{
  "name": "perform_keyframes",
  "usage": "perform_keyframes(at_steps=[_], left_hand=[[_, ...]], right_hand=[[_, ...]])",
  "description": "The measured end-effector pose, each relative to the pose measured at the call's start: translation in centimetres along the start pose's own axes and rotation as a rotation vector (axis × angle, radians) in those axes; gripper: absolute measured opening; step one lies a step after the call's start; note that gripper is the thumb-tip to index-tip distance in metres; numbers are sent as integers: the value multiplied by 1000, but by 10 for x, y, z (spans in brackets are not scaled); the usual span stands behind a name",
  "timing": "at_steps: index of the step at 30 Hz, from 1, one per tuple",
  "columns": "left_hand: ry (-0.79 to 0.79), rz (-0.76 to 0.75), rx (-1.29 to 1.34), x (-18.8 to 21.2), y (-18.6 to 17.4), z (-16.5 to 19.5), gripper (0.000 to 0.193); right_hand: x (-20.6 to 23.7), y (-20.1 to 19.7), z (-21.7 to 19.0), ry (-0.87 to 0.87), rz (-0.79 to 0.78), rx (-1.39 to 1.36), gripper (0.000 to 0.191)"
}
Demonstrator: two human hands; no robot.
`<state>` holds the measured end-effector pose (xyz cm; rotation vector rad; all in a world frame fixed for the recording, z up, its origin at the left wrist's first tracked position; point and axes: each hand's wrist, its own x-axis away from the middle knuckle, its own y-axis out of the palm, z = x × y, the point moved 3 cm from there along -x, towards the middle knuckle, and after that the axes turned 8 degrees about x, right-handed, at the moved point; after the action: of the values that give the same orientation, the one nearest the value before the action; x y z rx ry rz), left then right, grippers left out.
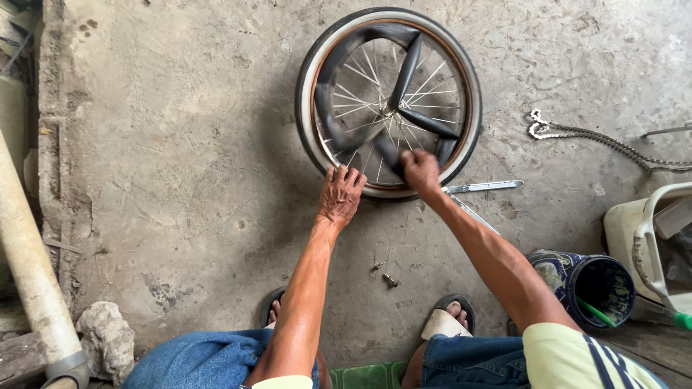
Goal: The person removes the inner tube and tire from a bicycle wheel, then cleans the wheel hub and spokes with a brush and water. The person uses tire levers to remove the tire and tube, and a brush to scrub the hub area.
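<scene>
Knees in blue denim fill the bottom of the frame, sandalled feet just above on the concrete floor (180,144). Up from there, both arms reach to the bicycle wheel (389,101) lying flat at upper centre. Left hand (340,196) presses open-palmed, fingers spread, on the near rim at the white tyre's lower edge. Right hand (422,171), just beside it to the right, has its grip closed on the black inner tube (404,72), which loops slack across the spokes, running up and away from that hand. Tyre lever (483,186) lies right of the wheel, chain (598,140) beyond.
</scene>
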<state>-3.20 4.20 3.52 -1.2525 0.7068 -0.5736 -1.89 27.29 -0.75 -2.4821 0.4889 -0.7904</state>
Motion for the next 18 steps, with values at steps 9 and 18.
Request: perform_keyframes(at_steps=[9, 18], left_hand=[[12, 51, 135, -3, 17, 15, 24], [47, -74, 139, 12, 31, 18, 41]], right_hand=[[-4, -52, -43, -295, -12, -473, 26], [-27, -140, -123, -700, 145, -906, 30]])
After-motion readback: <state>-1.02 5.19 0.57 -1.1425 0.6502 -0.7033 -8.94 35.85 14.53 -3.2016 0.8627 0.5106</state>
